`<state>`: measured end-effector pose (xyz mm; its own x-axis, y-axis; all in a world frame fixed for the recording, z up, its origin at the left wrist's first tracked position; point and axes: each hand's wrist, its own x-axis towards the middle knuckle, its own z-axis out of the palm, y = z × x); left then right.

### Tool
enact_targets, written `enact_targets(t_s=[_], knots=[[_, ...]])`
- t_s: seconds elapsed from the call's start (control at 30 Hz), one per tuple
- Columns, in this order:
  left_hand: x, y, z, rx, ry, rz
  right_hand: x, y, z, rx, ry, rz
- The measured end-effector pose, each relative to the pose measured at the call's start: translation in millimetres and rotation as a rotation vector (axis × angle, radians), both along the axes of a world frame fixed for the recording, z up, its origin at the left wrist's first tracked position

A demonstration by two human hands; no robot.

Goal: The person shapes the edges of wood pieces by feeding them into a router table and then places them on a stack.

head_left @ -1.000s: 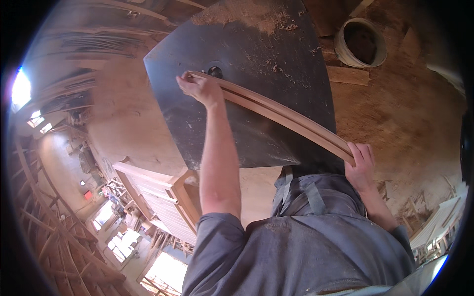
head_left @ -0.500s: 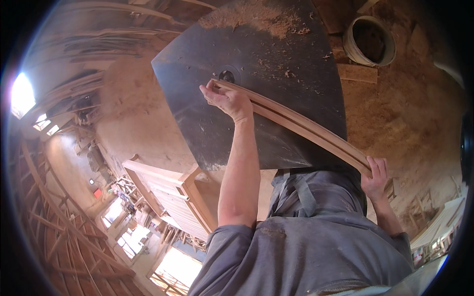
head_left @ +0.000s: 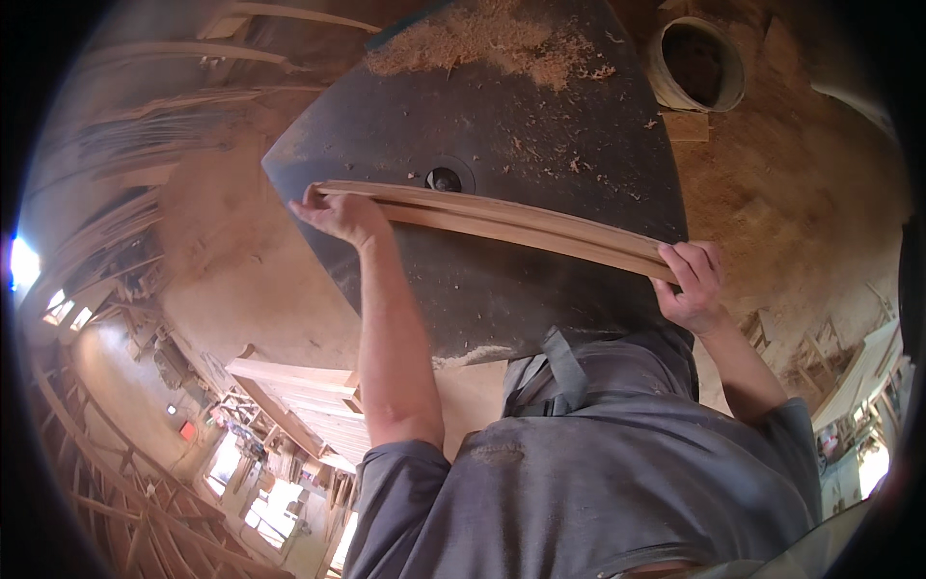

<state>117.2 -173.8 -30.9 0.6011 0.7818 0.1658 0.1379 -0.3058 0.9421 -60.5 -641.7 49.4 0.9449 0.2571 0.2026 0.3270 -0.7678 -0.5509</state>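
A long wooden moulding [head_left: 511, 220] with a groove along it spans the dark machine table [head_left: 405, 280], just on my side of a round spindle opening [head_left: 443, 180]. At its left end, my left hand [head_left: 342, 214] is closed around the wood, close to the table's left corner. Its other end sits in my right hand [head_left: 691, 280], with the fingers over the top, by the table's right edge. Between the hands the strip lies close to the spindle; whether it touches the cutter I cannot tell.
Shavings [head_left: 482, 43] heap on the table's far side. Beyond its right edge a pale bucket [head_left: 696, 64] stands on the dusty floor. A stack of pale wooden pieces [head_left: 299, 391] is at the left, and long timbers [head_left: 145, 125] lie along the far left.
The moulding has slid left past the spindle and turned to lie more nearly crosswise. My left hand has moved left and slightly nearer; my right hand has gone left and farther forward.
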Motion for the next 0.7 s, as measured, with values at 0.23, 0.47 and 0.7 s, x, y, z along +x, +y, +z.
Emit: enact_targets(t_s=[0.23,0.47,0.7], knots=[[34.4,79.0,3.2,-0.047,-0.010,0.090,53.0,73.1,-10.0,0.002,-0.063,0.082],[25.0,239.7,-22.5,0.075,-0.129,0.132,109.6,167.9,-17.3,0.024,-0.089,0.223],[-66.0,378.0,-27.1,0.100,-0.006,0.322,143.6,272.5,-26.8,0.147,-0.133,0.439]])
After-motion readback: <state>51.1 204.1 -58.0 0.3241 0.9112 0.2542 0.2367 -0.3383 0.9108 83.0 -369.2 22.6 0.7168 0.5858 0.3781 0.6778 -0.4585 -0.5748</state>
